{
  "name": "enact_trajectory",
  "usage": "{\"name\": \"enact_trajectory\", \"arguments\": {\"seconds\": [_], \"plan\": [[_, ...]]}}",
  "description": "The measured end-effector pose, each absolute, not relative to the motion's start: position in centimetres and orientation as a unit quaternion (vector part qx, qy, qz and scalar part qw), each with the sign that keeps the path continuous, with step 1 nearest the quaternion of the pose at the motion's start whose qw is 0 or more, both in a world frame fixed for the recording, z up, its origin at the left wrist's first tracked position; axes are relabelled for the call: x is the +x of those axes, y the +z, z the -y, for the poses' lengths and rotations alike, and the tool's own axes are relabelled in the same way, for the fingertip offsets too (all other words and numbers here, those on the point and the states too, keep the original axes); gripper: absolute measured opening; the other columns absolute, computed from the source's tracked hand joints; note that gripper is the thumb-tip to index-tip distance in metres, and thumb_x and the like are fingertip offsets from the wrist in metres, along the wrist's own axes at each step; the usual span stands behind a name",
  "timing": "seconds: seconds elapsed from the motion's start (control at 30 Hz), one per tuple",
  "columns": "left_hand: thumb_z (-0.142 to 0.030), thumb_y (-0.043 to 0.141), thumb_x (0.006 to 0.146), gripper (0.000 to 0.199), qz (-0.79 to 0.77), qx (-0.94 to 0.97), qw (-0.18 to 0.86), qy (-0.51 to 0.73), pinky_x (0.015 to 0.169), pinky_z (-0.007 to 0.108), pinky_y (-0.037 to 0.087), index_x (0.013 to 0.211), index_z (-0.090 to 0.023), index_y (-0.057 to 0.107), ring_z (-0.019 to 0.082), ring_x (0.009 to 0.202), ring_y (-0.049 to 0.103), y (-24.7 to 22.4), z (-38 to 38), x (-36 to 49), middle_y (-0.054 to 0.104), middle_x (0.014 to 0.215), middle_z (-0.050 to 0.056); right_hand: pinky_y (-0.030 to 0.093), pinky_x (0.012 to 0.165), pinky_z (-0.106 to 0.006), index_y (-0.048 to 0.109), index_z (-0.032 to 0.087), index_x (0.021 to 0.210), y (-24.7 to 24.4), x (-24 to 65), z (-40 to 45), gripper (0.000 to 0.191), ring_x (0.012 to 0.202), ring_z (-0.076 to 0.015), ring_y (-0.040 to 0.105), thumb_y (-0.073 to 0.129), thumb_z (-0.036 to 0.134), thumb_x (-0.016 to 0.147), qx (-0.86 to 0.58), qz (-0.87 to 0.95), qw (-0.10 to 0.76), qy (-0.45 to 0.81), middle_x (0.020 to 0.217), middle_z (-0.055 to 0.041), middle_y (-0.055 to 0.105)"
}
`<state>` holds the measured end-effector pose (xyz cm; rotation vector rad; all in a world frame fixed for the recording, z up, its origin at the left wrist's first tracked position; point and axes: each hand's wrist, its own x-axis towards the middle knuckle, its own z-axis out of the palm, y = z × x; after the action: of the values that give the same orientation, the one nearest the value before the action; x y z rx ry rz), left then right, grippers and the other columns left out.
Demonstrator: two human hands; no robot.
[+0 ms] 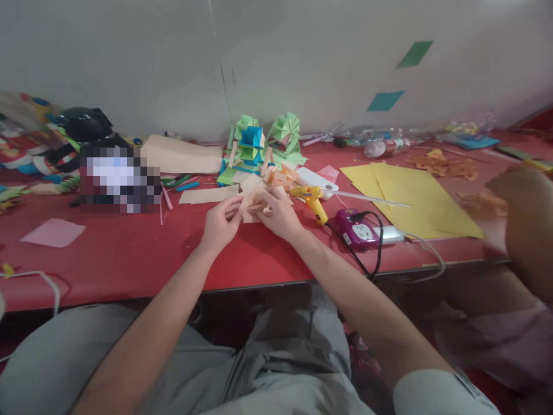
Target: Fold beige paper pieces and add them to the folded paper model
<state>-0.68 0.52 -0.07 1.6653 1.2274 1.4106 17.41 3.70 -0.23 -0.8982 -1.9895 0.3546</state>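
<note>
Between both hands is a piece of folded tan paper (251, 199), held just over the red table. My left hand (223, 223) pinches its left side with thumb and fingers. On the paper's right side, my right hand (277, 212) has its fingers closed, partly hiding the folds. Right beside that hand lies a yellow glue gun (311, 202) with a clear glue stick (371, 198) out of its back. Just beyond the hands are loose orange paper pieces (283, 174) and a green and blue folded-paper model (253, 144).
A purple power socket (356, 229) with a black cord sits at the right, before yellow paper sheets (425, 199). Plastic bottles (384, 145) lie along the wall. Tan cardboard (181, 154) and a pink sheet (53, 233) are leftward. Another person's arm (525, 225) is at far right.
</note>
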Motion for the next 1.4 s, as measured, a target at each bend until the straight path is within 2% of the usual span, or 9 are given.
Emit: {"name": "enact_trajectory", "arguments": {"seconds": [0.13,0.27,0.5,0.67,0.83,0.9,1.1,1.27,1.4], "plan": [[-0.024,0.058,0.090,0.032,-0.469,0.687,0.143,0.537,0.090,0.033,0.060,0.120,-0.017,0.064,0.022,0.102,0.073,0.0,0.0,-0.7,0.074,0.113,0.011,0.053,0.084,-0.039,0.054,0.022,0.102,0.1,17.3,-3.3,0.019,0.108,-0.0255,0.058,0.062,0.032,0.087,-0.337,0.785,0.501,0.136,0.115,-0.0125,0.058],[-0.018,0.052,0.093,0.031,-0.467,0.729,-0.017,0.500,0.087,0.029,0.060,0.122,-0.018,0.064,0.020,0.098,0.074,0.4,0.4,-0.8,0.074,0.115,0.009,0.055,0.077,-0.036,0.045,0.023,0.107,0.4,17.0,-2.8,0.025,0.096,-0.0209,0.062,0.058,0.031,0.087,-0.331,0.733,0.559,0.202,0.111,-0.0110,0.058],[-0.007,0.050,0.090,0.042,-0.396,0.800,-0.160,0.420,0.083,0.027,0.060,0.128,-0.018,0.063,0.020,0.093,0.075,0.2,0.8,-0.4,0.074,0.116,0.008,0.053,0.071,-0.032,0.052,0.021,0.107,-1.1,17.1,-3.9,0.034,0.076,-0.0170,0.062,0.065,0.023,0.076,-0.423,0.709,0.513,0.236,0.101,-0.0077,0.068],[-0.005,0.049,0.089,0.043,-0.375,0.809,-0.190,0.410,0.080,0.027,0.061,0.126,-0.020,0.065,0.019,0.095,0.075,0.3,1.0,-0.2,0.074,0.117,0.007,0.049,0.069,-0.029,0.062,0.019,0.099,-1.7,17.2,-4.4,0.027,0.068,-0.0139,0.060,0.069,0.027,0.074,-0.443,0.708,0.500,0.230,0.095,-0.0053,0.070],[-0.004,0.049,0.089,0.042,-0.358,0.816,-0.196,0.409,0.084,0.027,0.060,0.125,-0.019,0.066,0.019,0.098,0.074,0.7,1.1,-0.3,0.074,0.116,0.006,0.041,0.055,-0.024,0.068,0.017,0.087,-0.8,17.2,-4.0,0.023,0.055,-0.0122,0.051,0.069,0.033,0.072,-0.467,0.685,0.480,0.286,0.064,0.0013,0.062],[-0.004,0.050,0.089,0.042,-0.353,0.817,-0.197,0.411,0.085,0.027,0.060,0.125,-0.019,0.066,0.018,0.098,0.074,0.8,1.2,-0.4,0.074,0.116,0.006,0.040,0.054,-0.024,0.068,0.017,0.082,-0.4,17.2,-3.8,0.020,0.055,-0.0124,0.050,0.068,0.033,0.071,-0.466,0.680,0.486,0.291,0.060,0.0017,0.060],[-0.005,0.050,0.090,0.042,-0.349,0.812,-0.184,0.430,0.090,0.029,0.059,0.127,-0.020,0.065,0.018,0.101,0.073,0.7,1.2,-0.4,0.074,0.116,0.007,0.044,0.058,-0.025,0.065,0.017,0.073,0.4,17.2,-3.3,0.015,0.061,-0.0131,0.054,0.069,0.031,0.067,-0.468,0.646,0.512,0.318,0.064,0.0012,0.061],[-0.004,0.049,0.091,0.044,-0.337,0.809,-0.171,0.450,0.096,0.029,0.057,0.130,-0.020,0.063,0.017,0.107,0.071,0.7,1.2,-0.4,0.072,0.120,0.007,0.055,0.070,-0.031,0.064,0.019,0.084,0.4,16.8,-3.3,0.023,0.076,-0.0165,0.064,0.071,0.030,0.065,-0.402,0.542,0.553,0.489,0.080,-0.0004,0.066],[-0.006,0.048,0.092,0.044,-0.343,0.813,-0.147,0.447,0.098,0.030,0.057,0.130,-0.021,0.063,0.018,0.109,0.070,0.6,1.2,-0.5,0.071,0.122,0.007,0.058,0.074,-0.032,0.064,0.019,0.083,0.4,16.5,-3.5,0.019,0.078,-0.0150,0.066,0.070,0.025,0.066,-0.372,0.477,0.544,0.581,0.082,0.0000,0.067]]}}
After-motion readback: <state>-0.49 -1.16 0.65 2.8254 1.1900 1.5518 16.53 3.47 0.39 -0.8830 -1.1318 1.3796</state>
